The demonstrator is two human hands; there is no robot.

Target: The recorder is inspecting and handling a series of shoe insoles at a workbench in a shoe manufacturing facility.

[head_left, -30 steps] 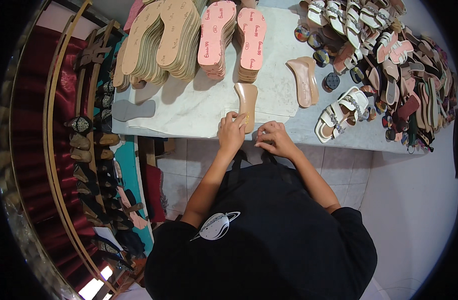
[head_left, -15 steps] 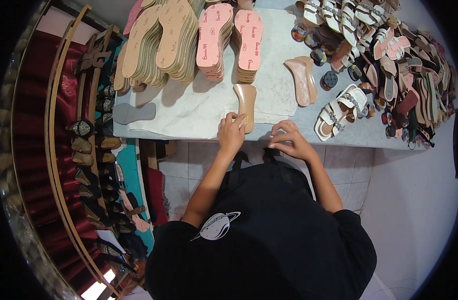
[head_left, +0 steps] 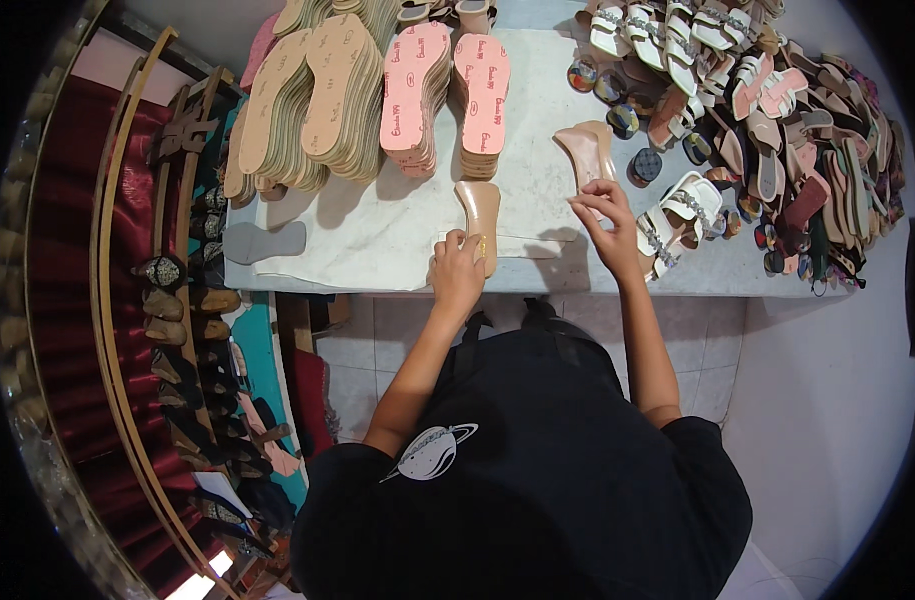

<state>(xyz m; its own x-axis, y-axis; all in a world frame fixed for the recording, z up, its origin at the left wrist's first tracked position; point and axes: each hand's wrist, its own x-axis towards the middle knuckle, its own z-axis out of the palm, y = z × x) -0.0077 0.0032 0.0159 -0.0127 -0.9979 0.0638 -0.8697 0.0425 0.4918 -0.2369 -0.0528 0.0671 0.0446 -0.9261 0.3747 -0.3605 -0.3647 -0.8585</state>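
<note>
- The left hand (head_left: 457, 268) presses its curled fingers on the near end of a tan sole (head_left: 479, 218) lying on the bench (head_left: 377, 240).
- The right hand (head_left: 605, 215) is half open, fingertips touching a pair of tan soles (head_left: 587, 152) right of the single one.

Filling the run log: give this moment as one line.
left hand: on beige shoe sole | right hand: fingers at second beige sole pair | surface: white table

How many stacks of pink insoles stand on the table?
2. One pink insole stack stands left of the other, both at the table's far side, beside beige stacks. More may be hidden behind.
</note>
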